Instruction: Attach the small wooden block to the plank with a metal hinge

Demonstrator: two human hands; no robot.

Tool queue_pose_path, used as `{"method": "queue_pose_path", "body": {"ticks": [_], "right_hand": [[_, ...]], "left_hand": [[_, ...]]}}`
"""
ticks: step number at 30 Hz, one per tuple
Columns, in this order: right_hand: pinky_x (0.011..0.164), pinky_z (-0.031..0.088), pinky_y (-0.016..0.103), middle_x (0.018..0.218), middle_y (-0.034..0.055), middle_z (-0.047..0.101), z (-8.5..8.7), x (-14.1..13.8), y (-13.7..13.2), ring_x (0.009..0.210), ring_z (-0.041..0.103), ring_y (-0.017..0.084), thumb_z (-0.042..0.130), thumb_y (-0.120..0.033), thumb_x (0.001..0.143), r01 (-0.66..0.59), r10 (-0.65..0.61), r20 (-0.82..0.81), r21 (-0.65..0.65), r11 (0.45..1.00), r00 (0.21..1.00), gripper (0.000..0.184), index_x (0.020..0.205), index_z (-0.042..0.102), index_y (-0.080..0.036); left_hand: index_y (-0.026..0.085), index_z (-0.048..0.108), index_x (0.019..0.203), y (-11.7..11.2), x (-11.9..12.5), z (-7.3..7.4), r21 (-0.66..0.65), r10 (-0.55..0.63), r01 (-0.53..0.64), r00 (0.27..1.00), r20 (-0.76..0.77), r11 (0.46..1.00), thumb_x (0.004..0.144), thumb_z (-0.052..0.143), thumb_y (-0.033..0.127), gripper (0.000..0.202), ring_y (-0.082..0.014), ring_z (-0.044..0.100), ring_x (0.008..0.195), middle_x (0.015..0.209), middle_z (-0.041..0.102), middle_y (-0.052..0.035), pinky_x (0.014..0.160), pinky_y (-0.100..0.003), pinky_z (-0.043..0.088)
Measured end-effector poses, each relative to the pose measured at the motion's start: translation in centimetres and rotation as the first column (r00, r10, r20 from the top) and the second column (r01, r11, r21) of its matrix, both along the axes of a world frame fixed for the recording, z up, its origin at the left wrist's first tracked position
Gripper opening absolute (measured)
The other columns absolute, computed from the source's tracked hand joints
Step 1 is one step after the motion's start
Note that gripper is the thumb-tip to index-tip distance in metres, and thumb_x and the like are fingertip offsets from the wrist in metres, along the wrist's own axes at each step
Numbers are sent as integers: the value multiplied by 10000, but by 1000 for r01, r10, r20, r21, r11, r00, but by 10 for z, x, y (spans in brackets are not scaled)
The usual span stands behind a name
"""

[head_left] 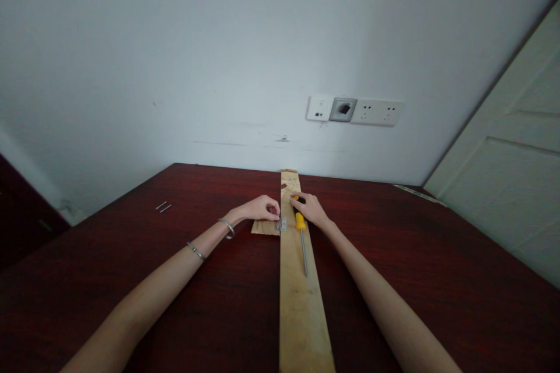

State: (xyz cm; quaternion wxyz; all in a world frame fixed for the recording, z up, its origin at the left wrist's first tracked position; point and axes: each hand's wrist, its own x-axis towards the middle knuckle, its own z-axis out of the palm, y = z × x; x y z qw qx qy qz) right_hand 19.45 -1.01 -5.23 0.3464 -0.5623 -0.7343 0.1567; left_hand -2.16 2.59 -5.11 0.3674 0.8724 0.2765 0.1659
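Note:
A long pale wooden board (300,303) runs from the near edge toward the wall. A small metal hinge (283,224) lies at its left edge, against a short wooden piece (265,228) on that side. My left hand (263,208) is closed in a pinch just above the hinge; what its fingertips hold, if anything, is too small to make out. Above the board my right hand (310,207) has its fingers around the handle of a yellow and black screwdriver (300,222). The screwdriver's metal shaft points back toward me along the board.
Two screws or nails (164,208) lie on the dark red tabletop (210,315) at the left. Behind it rises a white wall with a row of sockets (376,112). A pale panelled door (503,163) stands to the right, near a thin flat strip (419,194) on the table's corner.

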Motion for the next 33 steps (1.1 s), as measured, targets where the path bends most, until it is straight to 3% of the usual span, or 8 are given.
{"method": "queue_pose_path", "body": {"ticks": [10, 19, 27, 33], "right_hand": [[953, 436, 304, 1072, 40, 720, 1, -1, 0, 1038, 644, 215, 534, -308, 831, 16, -16, -5, -8, 1000, 1000, 278, 1011, 719, -207], [930, 446, 300, 1053, 46, 724, -2, -1, 0, 1011, 653, 217, 516, -303, 837, 12, -12, 5, -1, 1000, 1000, 276, 991, 721, -199], [935, 443, 298, 1068, 44, 719, -4, 0, 2, 1018, 650, 218, 514, -314, 834, 16, -16, 9, -1, 1000, 1000, 283, 1002, 715, -206], [939, 443, 323, 1076, 66, 715, -8, 1, 5, 1030, 645, 240, 503, -336, 833, 25, -24, 13, -14, 1000, 1000, 315, 1022, 711, -193]], "left_hand": [[118, 662, 752, -1, 1, 1, -22, 2, -1, 1000, 7, 1000, 709, 706, 246, 142, -97, 546, 609, 661, 628, 6, 629, -207, 416], [111, 672, 770, 0, 2, 3, 52, 31, -30, 999, -18, 998, 689, 705, 236, 153, -91, 510, 593, 658, 606, 9, 555, -189, 372], [104, 668, 766, 1, 1, 4, -67, 67, -62, 994, 84, 996, 684, 707, 258, 179, -90, 528, 587, 646, 623, 6, 561, -194, 386], [97, 656, 788, -1, -2, 19, -184, 98, -57, 969, 226, 981, 670, 725, 264, 216, -120, 603, 680, 750, 680, -49, 666, -245, 458]]}}
